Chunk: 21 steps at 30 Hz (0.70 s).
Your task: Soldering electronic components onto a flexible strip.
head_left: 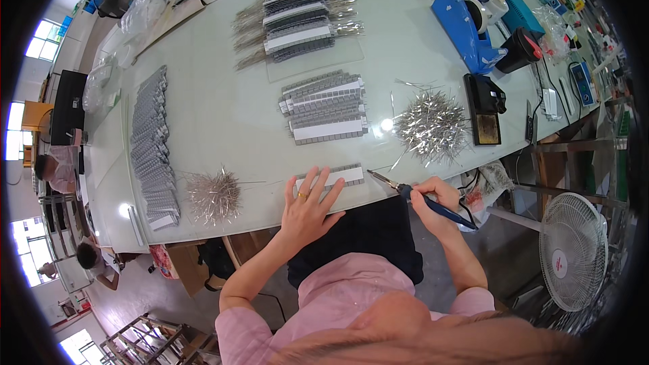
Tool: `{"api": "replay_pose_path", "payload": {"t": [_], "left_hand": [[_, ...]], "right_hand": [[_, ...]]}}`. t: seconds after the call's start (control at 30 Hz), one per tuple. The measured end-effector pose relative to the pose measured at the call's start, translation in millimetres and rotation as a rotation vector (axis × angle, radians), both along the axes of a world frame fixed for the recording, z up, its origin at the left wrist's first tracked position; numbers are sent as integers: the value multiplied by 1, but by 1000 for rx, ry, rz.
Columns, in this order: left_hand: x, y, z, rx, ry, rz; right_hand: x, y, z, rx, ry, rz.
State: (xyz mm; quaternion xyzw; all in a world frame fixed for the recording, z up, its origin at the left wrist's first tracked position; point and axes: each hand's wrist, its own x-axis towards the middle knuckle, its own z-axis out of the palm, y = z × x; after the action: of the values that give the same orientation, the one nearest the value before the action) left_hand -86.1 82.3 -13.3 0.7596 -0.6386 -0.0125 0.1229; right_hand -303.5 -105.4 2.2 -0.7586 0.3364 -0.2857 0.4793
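My left hand (pixel 309 211) lies with spread fingers over a grey segmented strip with a white band (pixel 351 175) near the table's front edge. It presses on the strip's left part and hides some of it. A ring shows on one finger. My right hand (pixel 435 204) is closed round the dark blue handle of a soldering iron (pixel 443 211). The iron's metal tip points up and left, just right of the strip; whether it touches anything I cannot tell. Beyond my left hand lies a stack of similar grey and white strips (pixel 328 128).
Piles of thin metal wires lie left (pixel 215 196) and right (pixel 433 125). Grey strips (pixel 152 149) line the left side; a wire-ended stack (pixel 297 20) lies at the back. A soldering stand (pixel 485 105), blue tape dispenser (pixel 460 27) and fan (pixel 573 251) are on the right.
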Motion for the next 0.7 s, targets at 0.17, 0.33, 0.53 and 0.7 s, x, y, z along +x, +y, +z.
{"api": "replay_pose_path", "payload": {"t": [0.17, 0.33, 0.53, 0.7], "left_hand": [[-1, 0, 0, 1, -6, -4], [-1, 0, 0, 6, 0, -4], [1, 0, -1, 4, 7, -13], [2, 1, -1, 8, 8, -10]], "right_hand": [[6, 3, 22, -123, 63, 50], [7, 5, 25, -275, 100, 121], [9, 2, 24, -317, -4, 137], [12, 5, 27, -286, 54, 168]]}}
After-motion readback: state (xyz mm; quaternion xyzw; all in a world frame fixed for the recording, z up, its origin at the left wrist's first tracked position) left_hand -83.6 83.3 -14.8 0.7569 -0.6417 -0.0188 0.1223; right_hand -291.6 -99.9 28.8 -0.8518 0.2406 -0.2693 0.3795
